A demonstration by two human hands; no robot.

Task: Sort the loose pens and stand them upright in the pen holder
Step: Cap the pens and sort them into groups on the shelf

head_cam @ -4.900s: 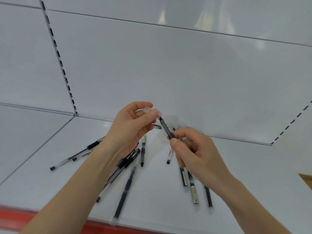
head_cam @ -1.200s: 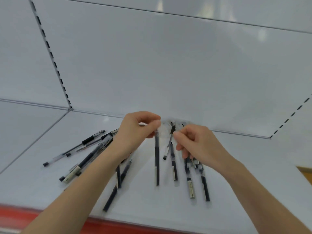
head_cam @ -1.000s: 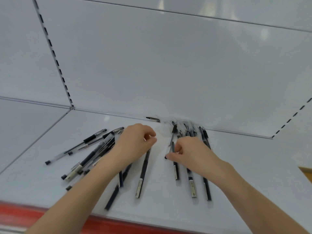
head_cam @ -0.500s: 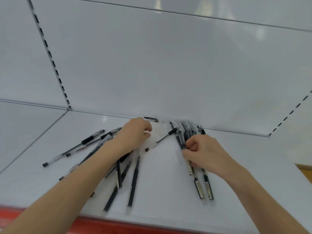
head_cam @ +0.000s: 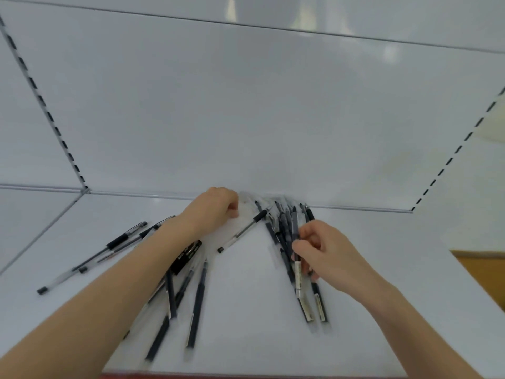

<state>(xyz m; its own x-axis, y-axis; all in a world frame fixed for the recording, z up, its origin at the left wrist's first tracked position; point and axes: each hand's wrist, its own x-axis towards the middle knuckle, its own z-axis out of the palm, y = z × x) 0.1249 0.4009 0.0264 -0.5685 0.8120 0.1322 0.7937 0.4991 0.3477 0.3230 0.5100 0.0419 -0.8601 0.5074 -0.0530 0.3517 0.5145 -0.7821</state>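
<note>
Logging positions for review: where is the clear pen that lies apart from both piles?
In the head view the clear pen lies slanted on the shelf, between the left hand and the right hand, grip end toward the back wall.

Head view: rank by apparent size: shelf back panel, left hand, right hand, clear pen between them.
1. back panel
2. right hand, pinching dark pens, and left hand: the right looks slightly larger but is nearer the camera, so no firm order
3. clear pen
</note>
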